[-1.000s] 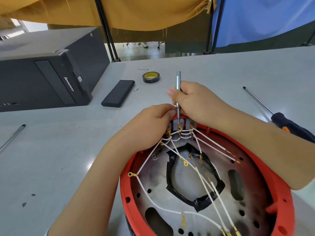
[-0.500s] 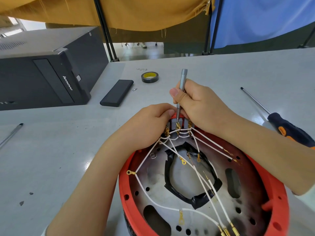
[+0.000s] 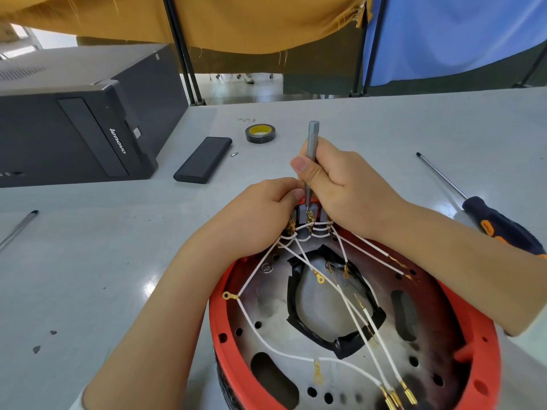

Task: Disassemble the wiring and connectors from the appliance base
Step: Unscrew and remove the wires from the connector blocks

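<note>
Appliance base [image 3: 225, 327] at near table edge, wiring [image 3: 359, 324] mostly unhooked. Right hand [image 3: 340, 184] grips metal driver bit [image 3: 310, 161], tilted slightly since a second ago, tip at middle terminal [image 3: 309, 218]. Left hand [image 3: 260, 211] pinches adjacent connector, unchanged. Judged: screw loosening underway.

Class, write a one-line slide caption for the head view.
Right hand presses a thin grey tool into the red base's connectors; left hand steadies them.

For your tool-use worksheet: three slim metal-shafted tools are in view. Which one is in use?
The grey metal driver, held upright in the right hand over the connectors. The black-handled screwdriver and the tool at the left edge lie untouched on the table.
</note>
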Tool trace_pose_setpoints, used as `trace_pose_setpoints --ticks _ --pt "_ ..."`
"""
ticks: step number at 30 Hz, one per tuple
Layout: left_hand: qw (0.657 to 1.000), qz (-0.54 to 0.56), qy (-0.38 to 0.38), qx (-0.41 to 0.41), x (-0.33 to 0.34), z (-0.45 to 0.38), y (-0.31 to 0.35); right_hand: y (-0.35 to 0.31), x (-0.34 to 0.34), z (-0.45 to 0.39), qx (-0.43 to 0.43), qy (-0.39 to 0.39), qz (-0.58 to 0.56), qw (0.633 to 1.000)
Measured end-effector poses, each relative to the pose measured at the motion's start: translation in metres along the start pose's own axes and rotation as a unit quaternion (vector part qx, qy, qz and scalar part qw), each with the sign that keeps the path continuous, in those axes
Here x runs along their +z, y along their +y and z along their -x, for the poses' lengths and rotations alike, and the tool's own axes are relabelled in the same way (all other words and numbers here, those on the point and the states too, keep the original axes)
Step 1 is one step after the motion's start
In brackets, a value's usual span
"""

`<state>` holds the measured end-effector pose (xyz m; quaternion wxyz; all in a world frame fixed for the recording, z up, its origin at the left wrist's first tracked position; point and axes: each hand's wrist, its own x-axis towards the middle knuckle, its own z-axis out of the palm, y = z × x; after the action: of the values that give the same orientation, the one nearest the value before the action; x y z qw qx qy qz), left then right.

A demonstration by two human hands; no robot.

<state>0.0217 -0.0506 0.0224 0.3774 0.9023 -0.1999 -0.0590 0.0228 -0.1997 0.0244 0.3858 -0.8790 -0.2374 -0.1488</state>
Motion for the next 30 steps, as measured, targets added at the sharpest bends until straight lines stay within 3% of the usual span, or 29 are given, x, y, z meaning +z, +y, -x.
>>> trace_pose_setpoints --ticks 13,20,30 --pt "1.000 -0.002 -0.008 -0.013 0.000 0.000 0.003 -0.001 0.001 -0.016 0.100 -0.035 0.012 0.994" --pt "1.000 0.001 -0.001 -0.002 0.001 -0.001 0.001 0.006 -0.004 -0.007 0.090 0.023 -0.111 0.989" --pt "1.000 -0.004 -0.004 -0.005 0.000 0.000 0.001 0.000 -0.002 -0.002 0.059 0.026 -0.013 0.998"
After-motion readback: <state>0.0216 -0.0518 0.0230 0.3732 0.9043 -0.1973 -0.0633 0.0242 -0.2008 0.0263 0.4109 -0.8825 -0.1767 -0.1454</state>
